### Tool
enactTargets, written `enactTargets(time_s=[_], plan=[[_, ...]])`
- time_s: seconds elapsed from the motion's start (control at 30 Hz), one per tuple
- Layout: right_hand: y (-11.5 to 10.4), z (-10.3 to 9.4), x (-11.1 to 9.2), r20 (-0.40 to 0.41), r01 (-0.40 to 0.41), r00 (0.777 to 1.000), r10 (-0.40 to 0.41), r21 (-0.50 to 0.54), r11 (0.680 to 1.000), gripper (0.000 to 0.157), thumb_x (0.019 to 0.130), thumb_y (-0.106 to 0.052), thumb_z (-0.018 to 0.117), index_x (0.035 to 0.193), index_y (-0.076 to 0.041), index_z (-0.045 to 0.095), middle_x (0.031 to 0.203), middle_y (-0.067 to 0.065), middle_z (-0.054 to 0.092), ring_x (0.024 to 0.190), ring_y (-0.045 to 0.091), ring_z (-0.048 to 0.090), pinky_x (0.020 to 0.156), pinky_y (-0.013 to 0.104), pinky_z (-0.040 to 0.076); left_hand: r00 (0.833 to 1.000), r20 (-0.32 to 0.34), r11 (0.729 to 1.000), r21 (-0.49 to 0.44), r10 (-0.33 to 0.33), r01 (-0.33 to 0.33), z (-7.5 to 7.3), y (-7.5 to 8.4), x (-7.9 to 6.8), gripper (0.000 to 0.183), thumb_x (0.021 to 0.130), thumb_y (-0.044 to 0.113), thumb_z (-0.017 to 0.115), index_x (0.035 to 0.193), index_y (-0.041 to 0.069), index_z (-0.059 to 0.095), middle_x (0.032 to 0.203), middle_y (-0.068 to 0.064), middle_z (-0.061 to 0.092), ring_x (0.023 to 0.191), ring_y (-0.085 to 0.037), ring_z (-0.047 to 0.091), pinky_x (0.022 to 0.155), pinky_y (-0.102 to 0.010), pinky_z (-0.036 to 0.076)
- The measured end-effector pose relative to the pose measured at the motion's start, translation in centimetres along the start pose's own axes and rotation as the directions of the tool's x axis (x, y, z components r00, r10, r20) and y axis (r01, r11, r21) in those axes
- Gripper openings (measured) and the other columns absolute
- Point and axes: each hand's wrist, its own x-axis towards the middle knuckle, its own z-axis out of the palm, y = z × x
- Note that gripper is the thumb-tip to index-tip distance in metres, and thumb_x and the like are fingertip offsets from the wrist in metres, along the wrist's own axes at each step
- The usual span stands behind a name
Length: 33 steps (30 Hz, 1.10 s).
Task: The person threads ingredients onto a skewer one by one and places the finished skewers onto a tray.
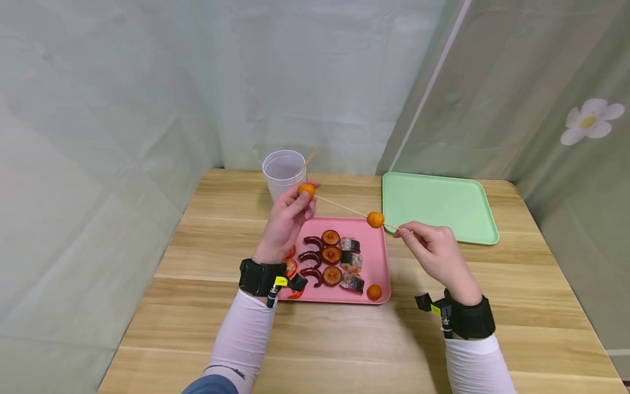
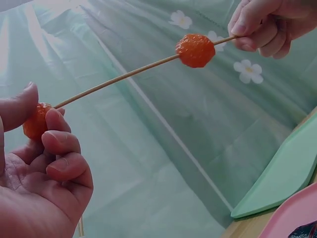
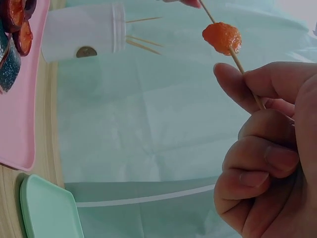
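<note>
My left hand (image 1: 287, 219) pinches an orange ball (image 1: 307, 190) between thumb and fingers at one end of a thin wooden skewer (image 1: 340, 206). Near the other end, my right hand (image 1: 435, 249) grips the stick between thumb and index finger, other fingers curled. A second orange ball (image 2: 195, 50) is threaded on the skewer close to the right fingertips, with a stretch of bare stick between the balls. Both hands are raised above the pink tray (image 1: 378, 254). On it lie a third orange ball (image 1: 374, 292), mushroom caps (image 1: 331, 255), dark curled tentacles (image 1: 311, 275) and fish pieces (image 1: 351, 283).
Red slices (image 1: 290, 267) on the pink tray are partly hidden by my left wrist. Behind that hand stands a white cup (image 1: 283, 169) with several skewers (image 3: 144, 42) sticking out. A green tray (image 1: 438, 208) lies at the back right, near the curtain (image 1: 315, 82).
</note>
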Motion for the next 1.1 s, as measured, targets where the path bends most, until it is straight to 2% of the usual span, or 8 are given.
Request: enactTargets(time_s=[0.17,0.3,0.4,0.6,0.93,1.1], plan=[[-0.2,0.0,0.0,0.022,-0.009,1.0,0.009,-0.002,1.0,0.013,0.101,0.0,0.07,0.101,-0.01,0.08,0.085,-0.004,0.075,0.054,0.006,0.041,0.056,0.022,0.04,1.0,-0.004,1.0,0.031,-0.005,0.006,0.5,0.1,0.0,0.025,0.114,0.018,0.052,0.126,0.005,0.07,0.089,-0.001,0.058,0.074,-0.013,0.048,0.068,-0.022,0.04],[-0.3,0.1,0.0,0.058,-0.01,0.998,0.011,-0.009,1.0,0.015,0.104,-0.002,0.067,0.102,-0.011,0.079,0.091,-0.003,0.077,0.065,0.007,0.057,0.064,0.027,0.05,0.999,-0.032,0.999,0.042,0.01,-0.008,0.9,0.0,0.1,0.04,0.116,0.025,0.049,0.134,-0.009,0.061,0.091,-0.002,0.055,0.076,-0.013,0.048,0.068,-0.022,0.041],[-0.4,0.2,0.1,0.084,-0.001,0.996,0.002,-0.014,1.0,0.018,0.106,-0.001,0.064,0.101,-0.011,0.078,0.094,-0.002,0.078,0.074,0.01,0.064,0.07,0.033,0.055,0.999,-0.045,0.998,0.056,0.02,-0.017,1.1,-0.1,0.0,0.044,0.116,0.025,0.048,0.134,-0.014,0.057,0.09,-0.003,0.052,0.075,-0.014,0.046,0.068,-0.022,0.039],[-0.6,0.5,0.0,0.081,0.036,0.996,-0.035,-0.021,0.999,0.019,0.104,0.003,0.064,0.097,-0.011,0.076,0.089,-0.001,0.076,0.064,0.006,0.05,0.067,0.036,0.053,0.999,-0.038,0.997,0.079,0.019,-0.015,1.8,-0.2,-0.5,0.034,0.116,0.025,0.048,0.129,-0.003,0.063,0.089,-0.003,0.046,0.073,-0.016,0.043,0.068,-0.023,0.037],[-0.8,0.7,0.0,0.022,0.097,0.995,-0.097,-0.039,0.994,0.016,0.099,0.007,0.068,0.095,-0.007,0.074,0.086,0.002,0.075,0.064,0.006,0.052,0.061,0.034,0.051,0.998,-0.067,0.995,0.095,0.011,-0.004,3.6,-0.6,-0.9,0.03,0.117,0.023,0.044,0.125,-0.002,0.06,0.078,-0.001,0.035,0.062,-0.013,0.031,0.062,-0.024,0.028],[-1.0,0.8,0.2,0.036,0.134,0.99,-0.133,-0.025,0.991,0.015,0.102,0.004,0.067,0.098,-0.008,0.075,0.086,0.001,0.075,0.061,0.003,0.049,0.061,0.032,0.051,0.997,-0.074,0.996,0.093,-0.011,0.018,4.2,-0.8,-1.1,0.029,0.117,0.021,0.044,0.123,-0.002,0.06,0.075,0.001,0.033,0.06,-0.012,0.03,0.06,-0.023,0.027]])
